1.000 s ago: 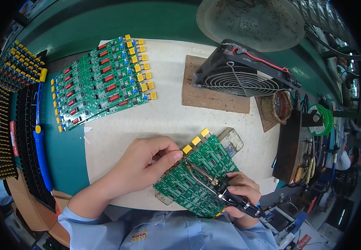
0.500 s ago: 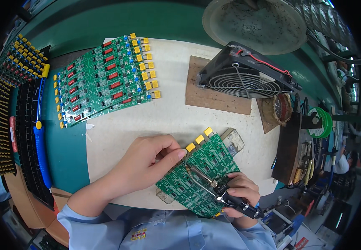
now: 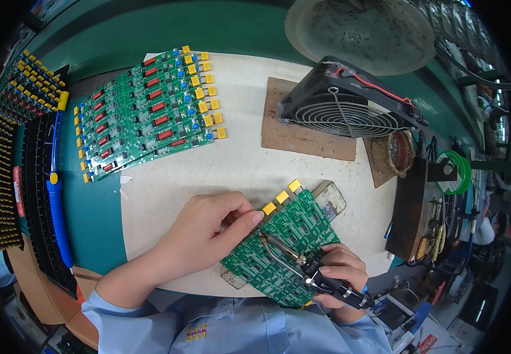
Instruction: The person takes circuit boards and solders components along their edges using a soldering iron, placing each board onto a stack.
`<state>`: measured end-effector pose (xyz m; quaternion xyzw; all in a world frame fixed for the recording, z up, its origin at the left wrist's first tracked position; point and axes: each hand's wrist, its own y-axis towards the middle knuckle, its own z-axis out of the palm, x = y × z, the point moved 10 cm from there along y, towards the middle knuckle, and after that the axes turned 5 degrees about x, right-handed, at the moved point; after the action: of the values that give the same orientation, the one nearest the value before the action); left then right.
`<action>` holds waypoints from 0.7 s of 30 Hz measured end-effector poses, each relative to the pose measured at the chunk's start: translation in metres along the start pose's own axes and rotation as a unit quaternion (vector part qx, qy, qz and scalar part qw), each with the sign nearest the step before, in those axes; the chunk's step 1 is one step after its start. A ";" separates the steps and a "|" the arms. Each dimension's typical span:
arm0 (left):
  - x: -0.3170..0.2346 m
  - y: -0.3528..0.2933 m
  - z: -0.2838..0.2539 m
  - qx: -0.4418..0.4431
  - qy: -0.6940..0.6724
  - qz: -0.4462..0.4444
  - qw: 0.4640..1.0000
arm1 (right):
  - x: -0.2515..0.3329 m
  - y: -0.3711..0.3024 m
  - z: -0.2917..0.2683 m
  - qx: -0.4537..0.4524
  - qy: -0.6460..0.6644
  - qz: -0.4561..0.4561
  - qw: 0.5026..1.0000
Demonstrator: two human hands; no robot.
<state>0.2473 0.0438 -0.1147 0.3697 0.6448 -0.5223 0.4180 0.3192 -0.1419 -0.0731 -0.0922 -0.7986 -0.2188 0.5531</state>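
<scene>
A green circuit board (image 3: 294, 221) lies tilted over a worn block (image 3: 331, 199), with yellow block-shaped components (image 3: 282, 197) along its upper edge. My left hand (image 3: 217, 227) is closed in a pinch at that edge, beside the nearest yellow component; what lies between the fingertips is mostly hidden. Gripped in my right hand (image 3: 344, 268) is a black-handled soldering iron (image 3: 335, 286) with a thin metal feed tube beside its barrel. The iron's tip meets the board close to my left fingers. My right hand also rests by the board's right edge.
Overlapping finished-looking boards (image 3: 149, 112) lie at the back left, beside a blue tool (image 3: 59, 218) and black racks of boards (image 3: 2, 171). A fan (image 3: 350, 103) stands at the back right below an extraction hood (image 3: 359, 35). A green solder spool (image 3: 459, 174) sits right.
Both hands, the soldering iron and the board hold nearly the same place. The whole view has shifted very slightly.
</scene>
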 end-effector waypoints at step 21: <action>0.000 -0.002 0.002 -0.007 0.007 -0.012 1.000 | -0.002 -0.004 -0.008 -0.058 0.054 0.001 0.997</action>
<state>0.2461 0.0420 -0.1141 0.3628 0.6558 -0.5202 0.4096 0.3250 -0.1485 -0.0732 -0.1136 -0.7534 -0.2690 0.5892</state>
